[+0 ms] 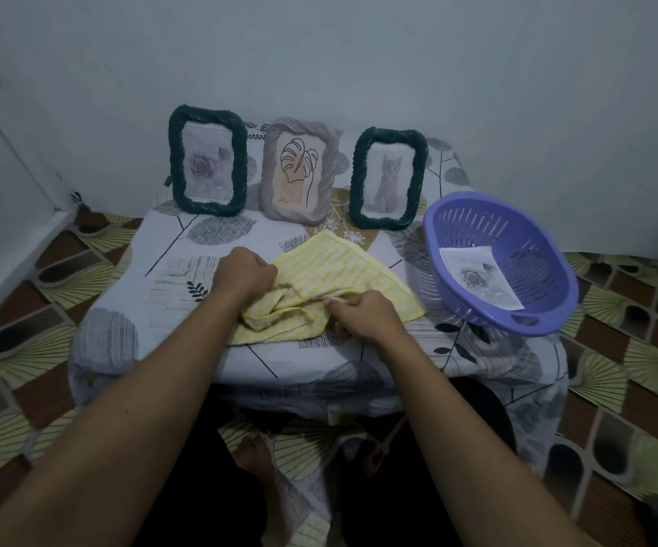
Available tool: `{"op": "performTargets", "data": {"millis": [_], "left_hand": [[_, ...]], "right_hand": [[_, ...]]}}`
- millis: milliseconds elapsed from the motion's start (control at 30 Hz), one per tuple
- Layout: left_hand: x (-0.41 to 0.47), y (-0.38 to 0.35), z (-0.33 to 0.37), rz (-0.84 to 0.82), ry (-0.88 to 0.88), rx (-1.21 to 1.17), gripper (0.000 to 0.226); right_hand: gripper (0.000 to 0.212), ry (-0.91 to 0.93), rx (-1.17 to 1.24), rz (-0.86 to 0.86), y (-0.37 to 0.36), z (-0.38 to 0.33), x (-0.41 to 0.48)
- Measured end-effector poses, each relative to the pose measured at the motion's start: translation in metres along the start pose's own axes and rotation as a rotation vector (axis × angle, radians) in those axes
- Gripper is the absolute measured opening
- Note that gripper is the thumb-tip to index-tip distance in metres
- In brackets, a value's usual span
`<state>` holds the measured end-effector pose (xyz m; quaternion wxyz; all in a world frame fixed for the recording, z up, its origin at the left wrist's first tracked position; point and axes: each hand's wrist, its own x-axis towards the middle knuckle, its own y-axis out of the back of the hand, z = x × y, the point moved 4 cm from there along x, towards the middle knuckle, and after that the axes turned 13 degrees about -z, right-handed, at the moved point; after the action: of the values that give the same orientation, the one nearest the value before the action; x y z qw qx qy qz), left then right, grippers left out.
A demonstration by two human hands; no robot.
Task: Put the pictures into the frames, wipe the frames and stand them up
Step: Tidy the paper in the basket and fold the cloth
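I count three frames standing upright in a row across the upper middle of my view, at the back of the tabletop (153, 309). The left green frame (175, 163) holds a rose picture, the grey-lilac frame (270, 171) in the middle a line-drawn leaf, and the right green frame (357, 179) a cat. All three are rounded rectangles with thick, twisted rope-like rims.

Below them, at the centre, lies one yellow cloth (339, 270), ribbed with pale stripes and half bunched. The left hand (246, 272) has its grip curled like a fist round the cloth's left edge. The right hand (363, 315) has its grip pinching a fold at the cloth's lower edge.

At the right I see one purple plastic basket (477, 223), oval and slotted, with one loose rose picture (477, 276) lying inside. A leaf-print sheet covers the tabletop.
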<state>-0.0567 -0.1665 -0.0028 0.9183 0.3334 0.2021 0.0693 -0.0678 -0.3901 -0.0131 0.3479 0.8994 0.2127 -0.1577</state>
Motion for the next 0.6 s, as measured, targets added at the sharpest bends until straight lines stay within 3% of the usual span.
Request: {"op": "performTargets", "data": {"millis": [67,200,333,467,600], "left_hand": [[-0.003,0.0,0.001,0.021,-0.02,-0.032,0.015],[-0.008,0.008,0.005,0.086,-0.059,-0.154,0.017],[-0.012,0.026,0.009,0.211,-0.095,-0.324,0.02],[-0.021,0.044,0.013,0.267,-0.183,-0.571,0.017],[-0.031,0.068,0.016,0.361,-0.295,-0.631,0.015]], "right_hand": [[0.029,0.009,0.198,0.002,-0.003,0.003,0.001],[0.018,0.05,0.438,0.053,-0.003,0.003,0.002],[0.004,0.213,0.694,0.19,0.012,-0.015,-0.005],[0.003,0.386,0.83,0.308,0.029,-0.035,-0.012],[0.006,0.478,0.908,0.398,0.047,-0.052,-0.016]]}}
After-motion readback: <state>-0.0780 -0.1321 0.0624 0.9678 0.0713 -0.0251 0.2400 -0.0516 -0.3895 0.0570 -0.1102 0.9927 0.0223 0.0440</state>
